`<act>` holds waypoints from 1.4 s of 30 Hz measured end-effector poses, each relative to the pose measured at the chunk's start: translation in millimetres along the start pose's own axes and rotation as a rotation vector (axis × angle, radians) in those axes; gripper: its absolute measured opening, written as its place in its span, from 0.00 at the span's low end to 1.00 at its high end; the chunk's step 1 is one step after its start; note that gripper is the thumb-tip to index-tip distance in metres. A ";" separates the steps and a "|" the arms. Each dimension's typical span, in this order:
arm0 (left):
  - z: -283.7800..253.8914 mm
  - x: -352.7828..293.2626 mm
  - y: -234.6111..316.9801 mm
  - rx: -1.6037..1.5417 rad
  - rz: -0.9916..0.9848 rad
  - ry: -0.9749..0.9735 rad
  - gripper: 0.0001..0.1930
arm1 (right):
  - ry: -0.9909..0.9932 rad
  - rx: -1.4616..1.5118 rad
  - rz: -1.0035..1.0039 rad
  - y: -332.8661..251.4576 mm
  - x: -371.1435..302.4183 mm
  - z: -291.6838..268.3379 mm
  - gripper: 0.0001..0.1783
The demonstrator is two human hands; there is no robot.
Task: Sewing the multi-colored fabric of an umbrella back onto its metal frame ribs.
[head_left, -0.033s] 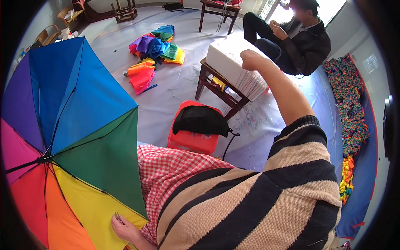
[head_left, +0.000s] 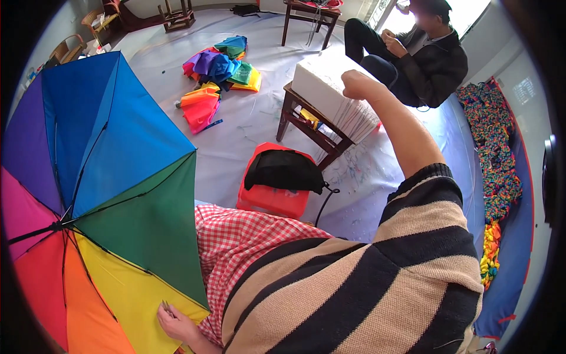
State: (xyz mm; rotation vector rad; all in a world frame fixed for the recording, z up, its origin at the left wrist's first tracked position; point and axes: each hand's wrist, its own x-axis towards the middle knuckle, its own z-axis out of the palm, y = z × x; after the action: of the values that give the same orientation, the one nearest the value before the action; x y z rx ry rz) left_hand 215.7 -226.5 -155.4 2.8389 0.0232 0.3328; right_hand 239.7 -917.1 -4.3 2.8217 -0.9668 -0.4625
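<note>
An open rainbow umbrella (head_left: 144,206) fills the left side, its inside with black ribs and shaft toward me. At its yellow panel, near the lower edge, my left hand (head_left: 175,325) is closed around a small pair of pointed metal snips (head_left: 165,305); only the two tips show. My right arm reaches far out to a white foam block (head_left: 321,82) on a wooden stool (head_left: 318,133). Over the block's top edge, my right hand (head_left: 359,86) is closed in a pinch; whatever lies between its fingers is too small to make out. Thin strands hang down the block's side.
Folded rainbow umbrellas (head_left: 221,74) lie on the pale floor sheet. A red plastic stool (head_left: 272,200) with black cloth (head_left: 283,170) stands ahead of my lap. Beyond the block sits another person (head_left: 421,53). Bundled multicoloured material (head_left: 492,141) lines the right wall.
</note>
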 end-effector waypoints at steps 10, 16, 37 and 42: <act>9.2 3.4 -14.8 -0.392 -0.120 0.148 0.11 | 0.303 0.103 -0.517 -51.5 31.1 -59.3 0.10; -12.6 18.6 -9.8 -0.760 -0.357 -0.021 0.08 | 0.171 0.781 -0.793 -195.1 -6.2 -127.9 0.12; -106.8 77.2 -9.5 -1.757 -0.328 -0.060 0.23 | -1.404 1.318 -1.436 -492.2 -236.2 -114.7 0.10; -100.6 82.9 -30.2 -1.741 -0.291 -0.122 0.22 | -1.715 1.624 -0.904 -509.6 -238.4 -100.0 0.12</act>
State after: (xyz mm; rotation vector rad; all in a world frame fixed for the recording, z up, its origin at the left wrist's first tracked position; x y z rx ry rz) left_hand 273.8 -165.8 -51.3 1.0958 0.0732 0.0187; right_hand 388.1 -367.1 40.5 -0.7027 -0.1885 1.0141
